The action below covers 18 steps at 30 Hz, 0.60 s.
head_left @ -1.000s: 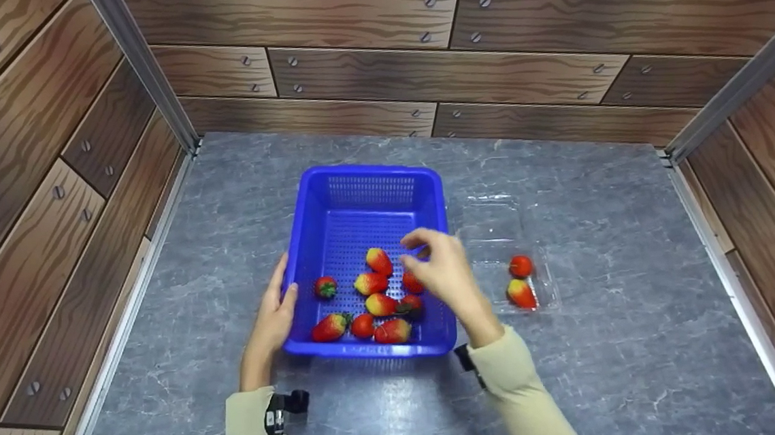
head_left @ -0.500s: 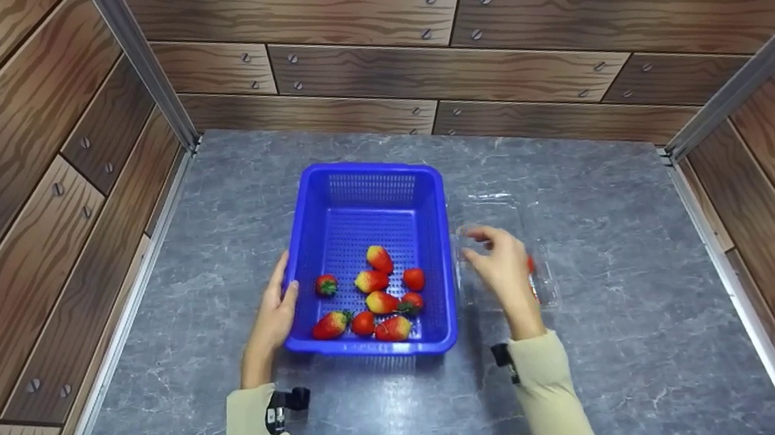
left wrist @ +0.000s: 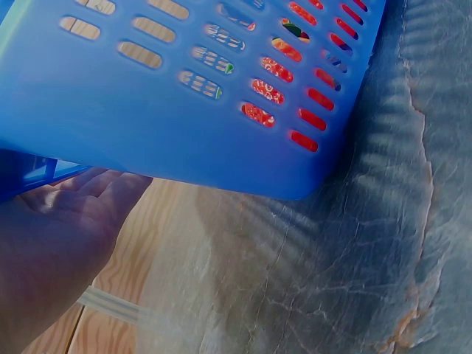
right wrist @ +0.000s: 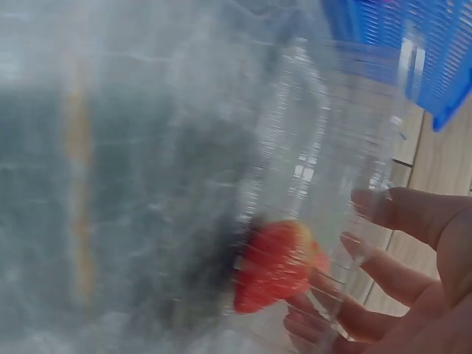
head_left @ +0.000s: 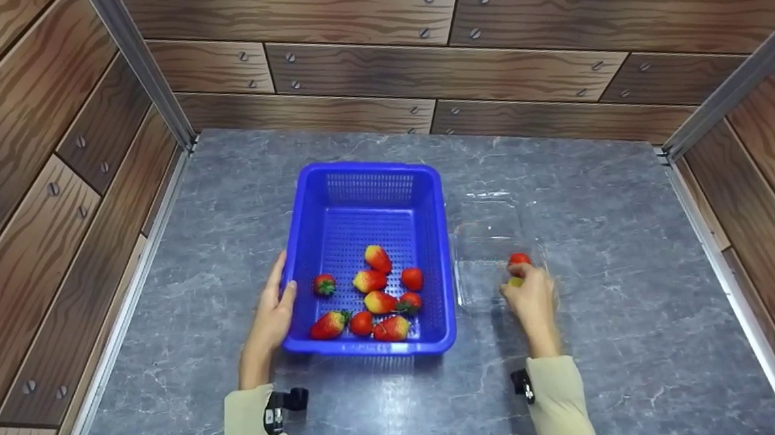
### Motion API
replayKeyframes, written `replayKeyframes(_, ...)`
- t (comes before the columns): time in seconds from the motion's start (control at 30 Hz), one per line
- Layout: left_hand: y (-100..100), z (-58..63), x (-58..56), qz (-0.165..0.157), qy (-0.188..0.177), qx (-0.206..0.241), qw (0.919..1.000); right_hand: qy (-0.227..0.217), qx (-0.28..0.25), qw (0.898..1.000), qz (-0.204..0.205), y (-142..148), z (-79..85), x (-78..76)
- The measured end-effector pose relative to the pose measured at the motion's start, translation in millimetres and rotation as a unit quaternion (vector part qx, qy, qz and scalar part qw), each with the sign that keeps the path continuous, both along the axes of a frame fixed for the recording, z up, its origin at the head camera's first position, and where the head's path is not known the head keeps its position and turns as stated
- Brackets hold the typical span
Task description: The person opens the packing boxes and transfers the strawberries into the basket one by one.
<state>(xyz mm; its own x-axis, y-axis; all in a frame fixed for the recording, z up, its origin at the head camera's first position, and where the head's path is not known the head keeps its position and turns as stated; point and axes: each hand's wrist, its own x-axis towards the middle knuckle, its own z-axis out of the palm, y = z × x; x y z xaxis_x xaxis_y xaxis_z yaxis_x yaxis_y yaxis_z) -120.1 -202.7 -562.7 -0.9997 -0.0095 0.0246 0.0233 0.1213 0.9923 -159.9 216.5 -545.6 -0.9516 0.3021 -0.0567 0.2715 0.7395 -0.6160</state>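
Observation:
My left hand (head_left: 274,319) holds the left side of a blue plastic basket (head_left: 370,347), its thumb at the rim and its fingers along the outside. In the left wrist view its fingers (left wrist: 88,195) lie beneath the basket's rim. My right hand (head_left: 533,297) reaches into a clear plastic container (head_left: 477,286) on the right. Its fingers are spread around a red and yellow strawberry (right wrist: 269,269), with the thumb tip apart from the fruit. Just beyond them sits a second red strawberry (head_left: 519,259). Several more strawberries (head_left: 370,281) lie in the near half of the basket.
The clear container's open lid (head_left: 486,216) lies flat on its far side. Both stand right of the basket on a grey marbled tabletop (head_left: 637,282). Wood-patterned walls (head_left: 350,70) with metal corner posts (head_left: 145,70) enclose the table at the back and sides.
My right hand has moved right from over the basket to the clear container and down to the strawberry there. My left hand stays on the basket's side.

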Motion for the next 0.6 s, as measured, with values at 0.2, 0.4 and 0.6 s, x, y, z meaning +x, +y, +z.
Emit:
replayKeyframes(0.2, 0, -0.1, -1.3, -0.006, -0.001, 0.005, 1.0000, 0.030, 0.015, 0.999, 0.010, -2, -9.8, 1.5)
replayKeyframes(0.4, 0, -0.1, -1.7, 0.002, -0.001, -0.005, 1.0000, 0.008, 0.026, 1.000, 0.013, -5, -11.8, 0.3)
replayKeyframes(0.6, 0, -0.7, -1.0, 0.005, -0.003, -0.006, 1.0000, -0.001, 0.026, 1.000, 0.011, -5, -12.8, -1.5)
